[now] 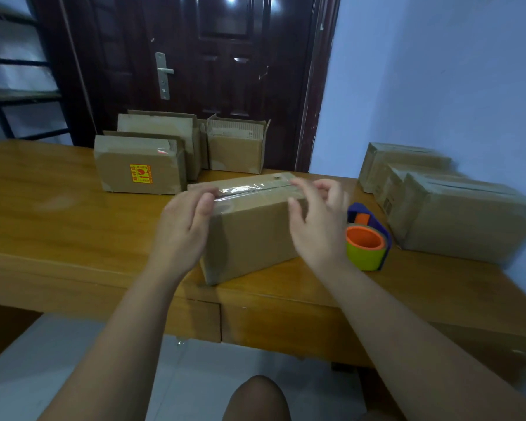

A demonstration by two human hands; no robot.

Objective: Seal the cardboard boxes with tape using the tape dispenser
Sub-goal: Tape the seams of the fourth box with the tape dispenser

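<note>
Cardboard box [249, 238] near front edge of wooden table [43, 208], between both hands. Clear tape [243, 188] along top seam. Left hand [182, 229] flat on left end, fingers straight. Right hand [316, 220] loosely spread over right top edge. Tape dispenser [368, 238] just right, untouched.

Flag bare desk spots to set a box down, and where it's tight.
Biggest bare patch: desk left of the sticker box and centre box. Smaller one front right, before the dispenser and right boxes. Tight: back row by the open box; centre, where left hand and right hand touch the box.
</note>
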